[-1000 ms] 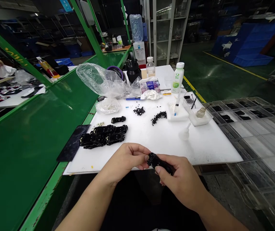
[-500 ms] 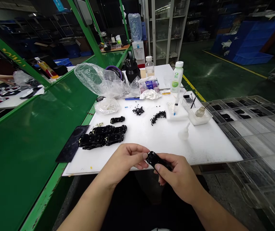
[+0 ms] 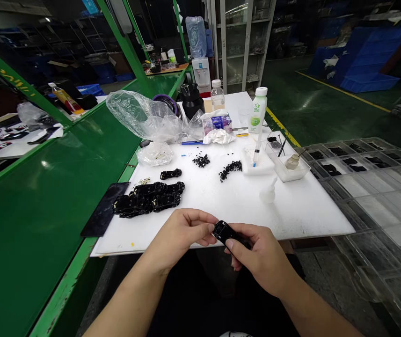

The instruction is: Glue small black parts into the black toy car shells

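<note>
The right hand [image 3: 261, 255] clamps a black model-car body [image 3: 222, 230], thumb against fingers, at the 6 o'clock edge of the white board [image 3: 302, 210]; the left hand [image 3: 189, 229] pinches its 10 o'clock end; uneven pressure could slip the glossy shell lapward

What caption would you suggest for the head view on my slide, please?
Right hand grips a black car-shaped part, left hand at its end, by the edge of a white board.
</note>
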Motion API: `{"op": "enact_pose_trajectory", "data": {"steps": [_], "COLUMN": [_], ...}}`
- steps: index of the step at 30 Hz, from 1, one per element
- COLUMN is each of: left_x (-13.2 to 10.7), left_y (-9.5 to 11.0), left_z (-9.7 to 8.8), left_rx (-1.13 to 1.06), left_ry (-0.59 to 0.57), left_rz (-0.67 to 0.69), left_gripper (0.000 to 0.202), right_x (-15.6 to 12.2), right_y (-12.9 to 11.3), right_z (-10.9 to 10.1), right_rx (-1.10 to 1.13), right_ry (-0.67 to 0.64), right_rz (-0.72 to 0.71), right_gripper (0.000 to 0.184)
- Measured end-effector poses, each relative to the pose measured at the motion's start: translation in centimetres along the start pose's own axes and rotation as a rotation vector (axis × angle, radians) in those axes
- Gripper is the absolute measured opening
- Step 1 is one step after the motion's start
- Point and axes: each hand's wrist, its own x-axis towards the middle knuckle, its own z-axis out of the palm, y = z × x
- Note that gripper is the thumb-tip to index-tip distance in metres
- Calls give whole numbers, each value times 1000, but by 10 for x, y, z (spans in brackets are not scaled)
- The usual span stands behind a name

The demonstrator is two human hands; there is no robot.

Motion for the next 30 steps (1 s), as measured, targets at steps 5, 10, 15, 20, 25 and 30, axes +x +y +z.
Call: {"op": "enact_pose_trajectory", "data": {"steps": [5,10,15,20,25,30], "left_x": [1,0,0,0,1,3], "left_y": [-4,-9,-10,-9,-9,-5], "left_z": [0,2,2,1,3,0], "left_rx": [-8,-90,-163,-206,-261,-305], "left_ry": [15,37,18,5,1,45], "left_rz": [0,26,7,-17,-56,-93], "left_gripper": [15,15,15,18,23,27], "right_x": [0,1,1,0,4,-8], "right_y": [1,1,1,0,2,0], "right_z": [0,0,1,0,0,1], "right_rx": [12,28,39,49,60,-58], "right_ry": [-5,-2,0,1,-4,86], "right_rz": [-8,-11,-9,-13,-18,-80], "right_gripper": [27,27,27,26,27,41]}}
